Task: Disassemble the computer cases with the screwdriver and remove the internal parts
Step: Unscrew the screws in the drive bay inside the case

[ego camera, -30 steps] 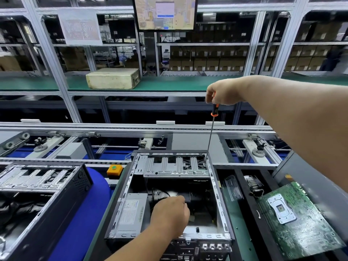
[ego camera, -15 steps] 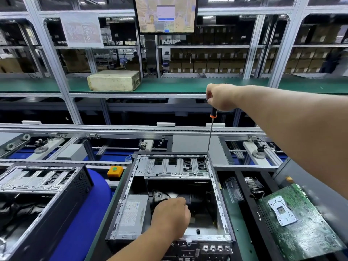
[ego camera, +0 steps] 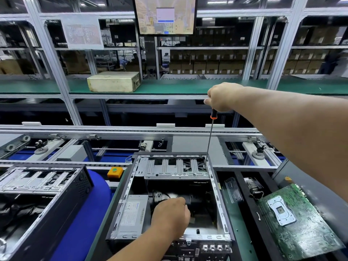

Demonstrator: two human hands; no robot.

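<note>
An opened computer case (ego camera: 130, 187) lies in front of me with its side off. My right hand (ego camera: 221, 97) grips the handle of a long screwdriver (ego camera: 209, 140) held nearly upright. Its tip rests at the far right corner of the silver drive cage (ego camera: 175, 169). My left hand (ego camera: 170, 215) reaches down inside the case beside the grey power supply (ego camera: 132, 213). Its fingers curl around a dark part there, which is mostly hidden by the hand.
A second opened case (ego camera: 47, 187) lies at the left on a blue pad (ego camera: 82, 219). A green motherboard (ego camera: 299, 219) lies at the right, with a small cooler (ego camera: 253, 187) behind it. An orange button box (ego camera: 114, 172) sits by the conveyor rail. A beige box (ego camera: 114, 81) stands on the far shelf.
My right hand and the screwdriver have stayed at the drive cage corner, the handle dropping slightly. The left hand has stayed inside the case.
</note>
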